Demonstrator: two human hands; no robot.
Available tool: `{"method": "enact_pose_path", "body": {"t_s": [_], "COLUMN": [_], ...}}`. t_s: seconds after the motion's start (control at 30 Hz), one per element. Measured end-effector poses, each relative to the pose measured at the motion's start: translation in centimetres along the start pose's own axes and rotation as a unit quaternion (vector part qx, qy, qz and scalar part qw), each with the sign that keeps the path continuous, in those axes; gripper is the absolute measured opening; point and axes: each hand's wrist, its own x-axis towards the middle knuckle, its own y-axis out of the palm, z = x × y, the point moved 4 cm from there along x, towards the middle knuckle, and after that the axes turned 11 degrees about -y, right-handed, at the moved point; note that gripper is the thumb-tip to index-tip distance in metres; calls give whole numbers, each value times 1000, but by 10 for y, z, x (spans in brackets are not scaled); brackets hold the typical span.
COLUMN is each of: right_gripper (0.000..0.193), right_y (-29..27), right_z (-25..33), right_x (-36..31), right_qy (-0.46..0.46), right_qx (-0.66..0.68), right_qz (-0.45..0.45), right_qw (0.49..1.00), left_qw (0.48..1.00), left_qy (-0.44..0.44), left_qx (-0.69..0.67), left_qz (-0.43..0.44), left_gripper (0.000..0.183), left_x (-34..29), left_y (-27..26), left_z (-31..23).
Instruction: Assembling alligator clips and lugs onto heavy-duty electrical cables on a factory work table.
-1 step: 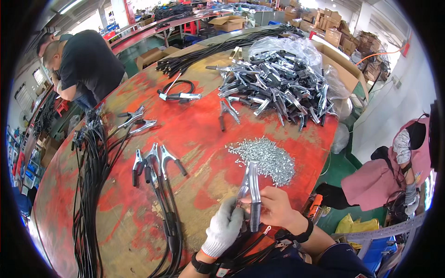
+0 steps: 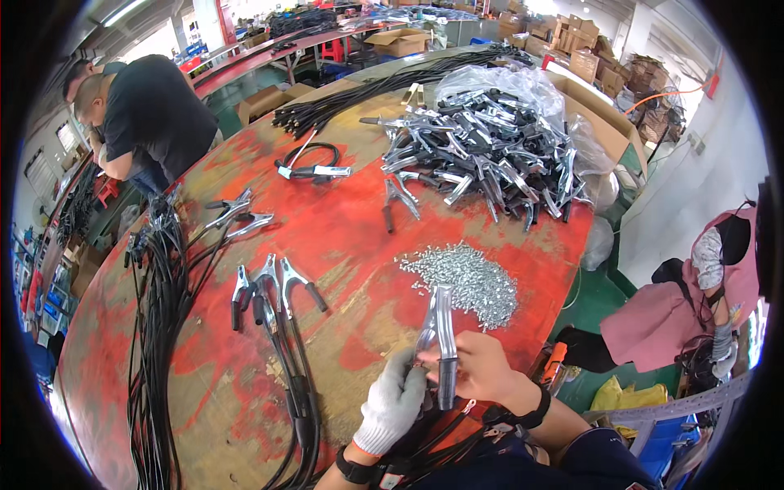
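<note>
In front of me a battery clamp (image 2: 443, 327) stands jaws up, silver metal with black handle sleeves. My left hand (image 2: 394, 408), in a white knitted glove, is closed around its left side. My bare right hand (image 2: 488, 367) has its fingers bent against the other side, partly hidden behind a black handle. Whether a small part lies between the fingertips cannot be seen. Black cables (image 2: 441, 445) run below my hands, one ending in a ring terminal (image 2: 468, 406). Just beyond the clamp spreads a heap of small silver screws (image 2: 469, 282).
A large pile of clamps (image 2: 490, 155) lies at the back right. Cables with clamps fitted (image 2: 273, 286) lie left of my hands, beside a long black cable bundle (image 2: 155, 351). One person (image 2: 151, 106) leans over at far left; another in pink (image 2: 661, 327) sits at right.
</note>
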Motion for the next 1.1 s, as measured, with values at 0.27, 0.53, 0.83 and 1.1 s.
{"method": "enact_pose_path", "body": {"t_s": [0.27, 0.53, 0.83, 1.1], "right_gripper": [23, 22, 62, 71], "right_y": [2, -51, -141, -200], "right_z": [-10, -84, -258, -371], "right_x": [-18, -46, -95, -100], "right_qy": [-25, 178, 282, 407], "right_qx": [2, -23, -192, -254], "right_qz": [20, 26, -31, -279], "right_qw": [999, 983, 940, 832], "left_qw": [997, 968, 827, 775], "left_qy": [60, 82, -118, -135], "left_qx": [22, -116, 426, 520], "left_qz": [-52, -206, -348, -334], "left_gripper": [29, 44, 60, 57], "left_x": [3, 28, 8, -17], "left_y": [-3, -92, -131, -110], "left_z": [10, 14, 1, 9]}}
